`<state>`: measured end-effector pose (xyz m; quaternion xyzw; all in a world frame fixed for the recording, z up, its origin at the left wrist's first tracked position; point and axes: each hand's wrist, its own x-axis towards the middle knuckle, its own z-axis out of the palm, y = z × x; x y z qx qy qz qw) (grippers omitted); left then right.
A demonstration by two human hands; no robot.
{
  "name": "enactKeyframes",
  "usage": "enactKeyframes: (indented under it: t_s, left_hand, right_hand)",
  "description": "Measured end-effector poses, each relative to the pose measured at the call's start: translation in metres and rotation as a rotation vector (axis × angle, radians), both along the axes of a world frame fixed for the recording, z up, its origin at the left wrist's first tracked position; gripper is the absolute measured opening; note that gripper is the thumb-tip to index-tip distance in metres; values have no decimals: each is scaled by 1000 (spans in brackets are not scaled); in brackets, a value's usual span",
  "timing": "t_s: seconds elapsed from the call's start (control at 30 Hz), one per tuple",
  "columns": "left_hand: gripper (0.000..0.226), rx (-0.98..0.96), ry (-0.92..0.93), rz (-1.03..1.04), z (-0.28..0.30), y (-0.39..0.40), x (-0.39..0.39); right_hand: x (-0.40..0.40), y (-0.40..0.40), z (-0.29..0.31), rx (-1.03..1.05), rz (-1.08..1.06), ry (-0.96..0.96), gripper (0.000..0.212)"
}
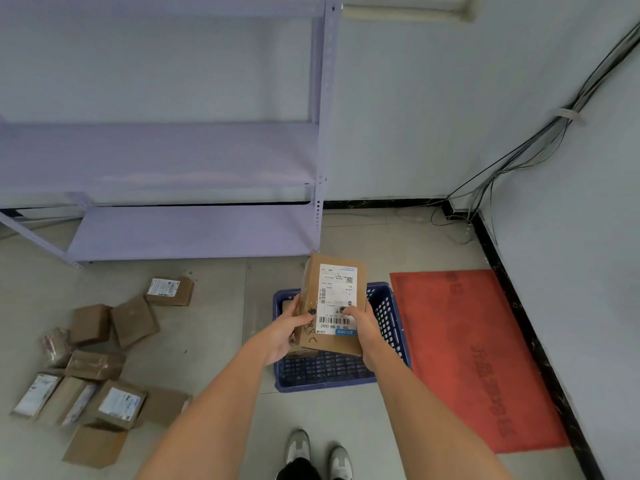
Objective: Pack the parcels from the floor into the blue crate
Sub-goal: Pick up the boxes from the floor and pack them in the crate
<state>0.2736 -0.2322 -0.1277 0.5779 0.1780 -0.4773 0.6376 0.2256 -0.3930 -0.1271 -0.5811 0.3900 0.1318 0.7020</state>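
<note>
A: Position of the box [334, 303] relative to the hands?

B: It is held above the blue crate [388, 327], label side up, long axis running away from the person. It is gripped at its near end. The left hand [287, 332] is wrapped round the left edge, thumb laid on the top face. The right hand [360, 327] is curled round the right edge, thumb pressed on the label near the barcode. Both hands are clamped on the box; most of its length is left projecting beyond the fingers.

A: Contact with the crate?

B: None can be made out. A second brown parcel is glimpsed inside the crate under the held box, mostly hidden.

A: Writing?

B: A white shipping label [337, 299] is stuck on the top face, upside down to the viewer. A barcode is seen, and beneath it digits that seem to read "500-05 069"; a blue strip with a logo is noted at the near corner, too blurred to be read. A small QR code is seen near the far end. Black marker scrawl is noted on the bare cardboard by the left thumb, not legible.

A: Remaining stock?

B: A heap of parcels [104, 362] is left on the floor [214, 323] to the left, well apart from the crate; several carry white labels, unreadable. A red mat [467, 358] with faint printed characters lies just right of the crate. A metal shelf [166, 157] stands against the wall behind.
</note>
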Motion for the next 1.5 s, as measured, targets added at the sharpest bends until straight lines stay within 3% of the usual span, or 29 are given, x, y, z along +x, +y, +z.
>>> enactKeyframes:
  t_s: [0.13,0.37,0.47,0.73,0.9,1.23,1.37,1.5]
  left_hand:
    - [62,65,-17,84,-18,-35,-9]
    - [63,320,-141,188,-60,-103,-17]
    - [63,379,-147,207,-87,-122,-16]
    - [81,470,-59,148,-198,-140,-1]
    - [86,495,-34,91,-295,-136,20]
    - [87,511,-126,-52,-470,-162,47]
    - [86,613,-188,-86,-524,-175,59]
    - [82,708,-126,-68,-562,-178,68]
  right_hand:
    - [6,-29,-21,-13,42,12,47]
    - [19,-88,-73,-171,337,162,93]
    - [23,-108,-102,-220,442,199,102]
    - [38,-126,-218,-248,533,346,110]
    - [55,-128,-308,-247,589,407,100]
    - [76,-133,-497,-232,398,369,103]
    - [87,-136,-543,-227,379,328,100]
    - [94,-130,-582,-219,404,328,105]
